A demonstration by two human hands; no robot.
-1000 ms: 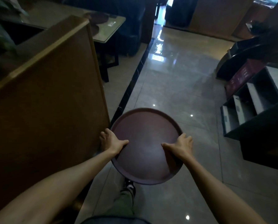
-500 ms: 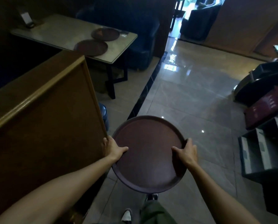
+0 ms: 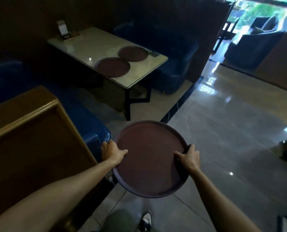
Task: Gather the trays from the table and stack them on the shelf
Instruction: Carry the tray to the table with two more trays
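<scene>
Both hands, left hand (image 3: 111, 150) and right hand (image 3: 188, 158), clamp the round tray (image 3: 149, 159), mid-gathering; next, collect two trays (image 3: 112, 66) from the table (image 3: 82, 42)

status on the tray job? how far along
Done: nothing stacked that this view shows; no shelf in frame. In hand: one round tray, empty, gripped at its rim by left hand and right hand. Left: two trays on the table, near one and far one.

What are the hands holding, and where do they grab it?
A round dark brown tray; left hand and right hand grip its opposite side rims, thumbs on top.
</scene>
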